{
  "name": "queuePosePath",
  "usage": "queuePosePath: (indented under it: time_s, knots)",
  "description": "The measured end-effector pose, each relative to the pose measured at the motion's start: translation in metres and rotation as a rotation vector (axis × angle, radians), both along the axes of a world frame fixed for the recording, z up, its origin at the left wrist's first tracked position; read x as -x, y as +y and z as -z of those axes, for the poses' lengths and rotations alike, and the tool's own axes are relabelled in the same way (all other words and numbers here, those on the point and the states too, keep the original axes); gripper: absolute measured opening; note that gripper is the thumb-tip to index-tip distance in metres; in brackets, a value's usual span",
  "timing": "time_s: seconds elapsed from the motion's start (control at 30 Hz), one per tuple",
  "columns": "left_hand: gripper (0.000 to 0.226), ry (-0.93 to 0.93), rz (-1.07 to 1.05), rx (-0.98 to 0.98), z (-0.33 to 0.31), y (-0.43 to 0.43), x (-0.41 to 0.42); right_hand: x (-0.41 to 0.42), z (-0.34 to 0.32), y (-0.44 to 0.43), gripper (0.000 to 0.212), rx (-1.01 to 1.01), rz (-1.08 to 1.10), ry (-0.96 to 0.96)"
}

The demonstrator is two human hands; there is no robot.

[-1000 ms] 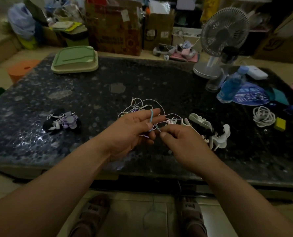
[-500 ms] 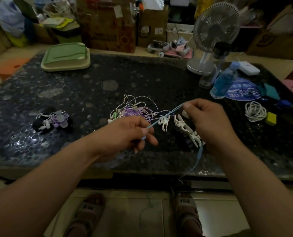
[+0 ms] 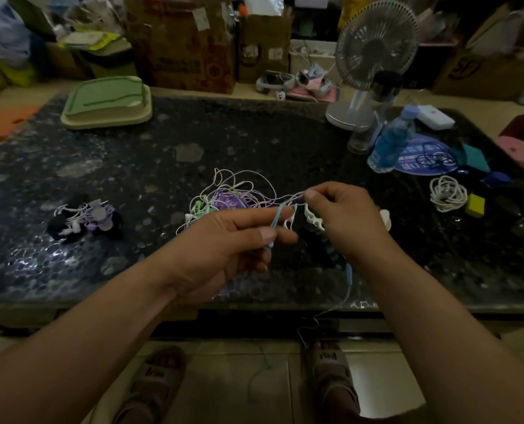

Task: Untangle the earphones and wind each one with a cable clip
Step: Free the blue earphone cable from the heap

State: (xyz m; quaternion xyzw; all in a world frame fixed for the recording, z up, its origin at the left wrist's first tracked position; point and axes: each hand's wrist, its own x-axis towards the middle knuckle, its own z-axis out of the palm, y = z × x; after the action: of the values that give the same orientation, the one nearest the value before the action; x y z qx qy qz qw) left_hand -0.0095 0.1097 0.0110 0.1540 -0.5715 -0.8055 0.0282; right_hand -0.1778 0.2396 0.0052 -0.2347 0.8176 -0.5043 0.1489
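Left hand: I noted thumb and fingers pinching the blue cable.
Right hand: fingertips pinched the same cable.
Tangle: lay on the table, just behind both hands.

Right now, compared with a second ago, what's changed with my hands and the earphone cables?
The left hand, open under the blue cable before, now pinches it. The right hand, pinching the same cable, pulled away rightward, drawing it out of the tangle; its tail now hangs over the table edge. The tangle, the wound bundle at left and the white coil stayed put.
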Motion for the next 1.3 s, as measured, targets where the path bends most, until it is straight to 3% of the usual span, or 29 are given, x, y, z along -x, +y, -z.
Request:
queuePosePath:
  time_s: [0.17, 0.3, 0.53, 0.73, 0.9, 0.97, 1.1, 1.3]
  knots:
    - [0.039, 0.066, -0.066, -0.006, 0.000, -0.009, 0.006, -0.018, 0.005, -0.003, 0.017, -0.199, -0.249, -0.014]
    - [0.038, 0.020, -0.179, 0.158, 0.008, -0.027, 0.010, -0.036, 0.004, -0.005, 0.019, -0.293, -0.430, 0.169]
    - [0.046, -0.083, -0.152, 0.499, 0.023, -0.032, 0.005, -0.044, -0.003, -0.002, 0.017, -0.297, -0.457, 0.302]
    - [0.049, -0.059, -0.149, 0.545, 0.018, -0.027, 0.003, -0.043, -0.001, -0.003, 0.012, -0.309, -0.468, 0.276]
    - [0.053, -0.020, -0.174, 0.483, 0.015, -0.032, 0.004, -0.045, 0.000, -0.006, 0.010, -0.256, -0.428, 0.152]
    - [0.053, -0.030, -0.170, 0.547, 0.016, -0.035, 0.003, -0.047, 0.000, -0.007, 0.011, -0.239, -0.450, 0.119]
    - [0.050, -0.100, -0.062, 0.730, 0.019, -0.036, 0.000, -0.044, -0.005, -0.008, 0.007, -0.213, -0.425, 0.145]
    - [0.037, -0.151, 0.325, 0.895, 0.014, -0.035, -0.004, -0.036, -0.014, -0.002, 0.012, -0.165, -0.506, 0.213]
